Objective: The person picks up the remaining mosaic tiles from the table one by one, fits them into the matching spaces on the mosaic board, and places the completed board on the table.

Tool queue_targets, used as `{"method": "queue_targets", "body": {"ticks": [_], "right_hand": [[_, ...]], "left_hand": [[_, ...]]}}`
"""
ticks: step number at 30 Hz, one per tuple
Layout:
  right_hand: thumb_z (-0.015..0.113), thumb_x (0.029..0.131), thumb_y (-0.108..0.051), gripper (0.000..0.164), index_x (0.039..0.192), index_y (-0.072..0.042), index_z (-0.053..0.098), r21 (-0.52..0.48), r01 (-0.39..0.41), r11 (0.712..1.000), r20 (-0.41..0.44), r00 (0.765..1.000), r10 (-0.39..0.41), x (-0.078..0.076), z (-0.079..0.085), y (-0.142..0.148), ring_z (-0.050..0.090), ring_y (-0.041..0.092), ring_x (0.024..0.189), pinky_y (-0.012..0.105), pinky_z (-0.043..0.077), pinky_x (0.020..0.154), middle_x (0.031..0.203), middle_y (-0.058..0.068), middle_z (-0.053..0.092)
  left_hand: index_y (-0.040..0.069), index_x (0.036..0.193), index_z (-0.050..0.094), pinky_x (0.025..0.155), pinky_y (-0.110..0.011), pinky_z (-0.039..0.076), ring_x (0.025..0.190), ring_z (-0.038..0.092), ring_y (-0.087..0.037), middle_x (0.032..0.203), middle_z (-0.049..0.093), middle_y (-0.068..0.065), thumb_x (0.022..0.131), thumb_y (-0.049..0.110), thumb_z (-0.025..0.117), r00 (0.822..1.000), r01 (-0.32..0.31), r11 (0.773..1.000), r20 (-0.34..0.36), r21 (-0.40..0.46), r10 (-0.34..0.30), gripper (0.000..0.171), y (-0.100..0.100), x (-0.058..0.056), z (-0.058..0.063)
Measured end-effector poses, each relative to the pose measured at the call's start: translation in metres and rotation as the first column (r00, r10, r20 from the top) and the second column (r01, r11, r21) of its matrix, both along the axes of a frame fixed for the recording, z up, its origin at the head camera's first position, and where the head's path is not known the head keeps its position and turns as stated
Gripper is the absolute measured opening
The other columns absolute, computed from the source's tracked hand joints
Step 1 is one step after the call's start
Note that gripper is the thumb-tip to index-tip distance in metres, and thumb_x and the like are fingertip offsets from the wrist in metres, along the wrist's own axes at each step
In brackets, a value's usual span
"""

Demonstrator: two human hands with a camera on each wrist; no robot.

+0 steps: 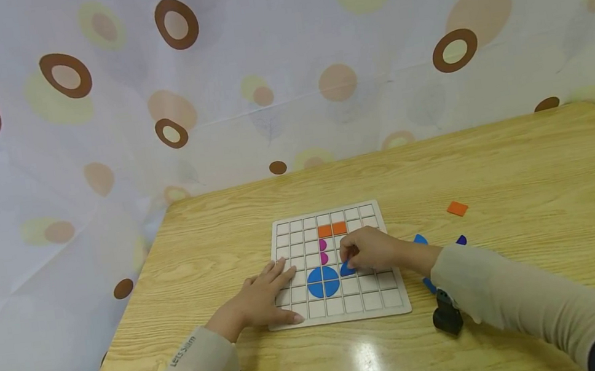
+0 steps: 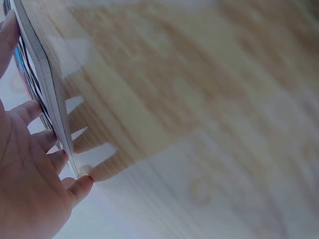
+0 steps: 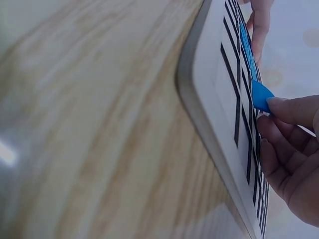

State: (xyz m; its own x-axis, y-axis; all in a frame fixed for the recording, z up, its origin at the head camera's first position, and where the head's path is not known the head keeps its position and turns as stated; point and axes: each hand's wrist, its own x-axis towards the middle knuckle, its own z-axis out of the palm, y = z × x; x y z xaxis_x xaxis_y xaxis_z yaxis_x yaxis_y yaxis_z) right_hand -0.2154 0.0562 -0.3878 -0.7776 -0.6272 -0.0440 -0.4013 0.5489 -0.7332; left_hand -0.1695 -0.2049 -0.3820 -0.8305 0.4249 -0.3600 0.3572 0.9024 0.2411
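Observation:
A white grid board [image 1: 389, 300] lies on the wooden table. Spread over its left edge, my left hand [image 1: 263, 295] rests with straight fingers; the left wrist view shows those fingertips at the board's edge. My right hand [image 1: 369, 248] pinches a blue quarter-circle piece [image 3: 261, 96] between thumb and fingers, close over a square right of the blue circle [image 1: 323, 282] made of quarter pieces. Above that circle, two magenta half-circles [image 1: 323, 251] sit in one column. Two orange squares [image 1: 332, 229] fill cells higher up.
Right of the board lie a loose orange square [image 1: 457, 208], a dark blue piece [image 1: 461, 240] and light blue pieces [image 1: 420, 239], partly hidden by the right forearm. A patterned sheet [image 1: 285, 88] hangs behind the table [image 1: 542, 180].

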Motion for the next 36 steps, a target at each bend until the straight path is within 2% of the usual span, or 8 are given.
{"method": "queue_targets", "body": {"ticks": [16,36], "right_hand": [[0.065,0.081,-0.003,0.006,0.080,-0.008,0.063,0.075,-0.019,0.997,-0.061,0.998,0.023,-0.0003,-0.0014,0.0002,0.050,0.010,0.074,0.025,0.044,0.070,0.077,-0.002,0.058],[0.065,0.079,-0.001,0.007,0.084,-0.006,0.062,0.060,-0.022,0.998,-0.064,0.998,0.026,0.0035,0.0009,-0.0003,0.047,0.011,0.071,0.025,0.041,0.067,0.074,-0.002,0.054]], "left_hand": [[0.020,0.146,0.023,0.107,-0.054,0.016,0.141,0.005,-0.026,0.154,0.009,-0.004,0.076,0.051,0.067,1.000,-0.007,1.000,0.005,-0.007,0.007,0.088,0.0012,0.0001,0.0021],[0.019,0.146,0.023,0.107,-0.053,0.016,0.141,0.004,-0.026,0.154,0.008,-0.005,0.077,0.051,0.066,1.000,0.000,1.000,0.006,-0.008,0.000,0.088,0.0004,0.0007,0.0003]]}}
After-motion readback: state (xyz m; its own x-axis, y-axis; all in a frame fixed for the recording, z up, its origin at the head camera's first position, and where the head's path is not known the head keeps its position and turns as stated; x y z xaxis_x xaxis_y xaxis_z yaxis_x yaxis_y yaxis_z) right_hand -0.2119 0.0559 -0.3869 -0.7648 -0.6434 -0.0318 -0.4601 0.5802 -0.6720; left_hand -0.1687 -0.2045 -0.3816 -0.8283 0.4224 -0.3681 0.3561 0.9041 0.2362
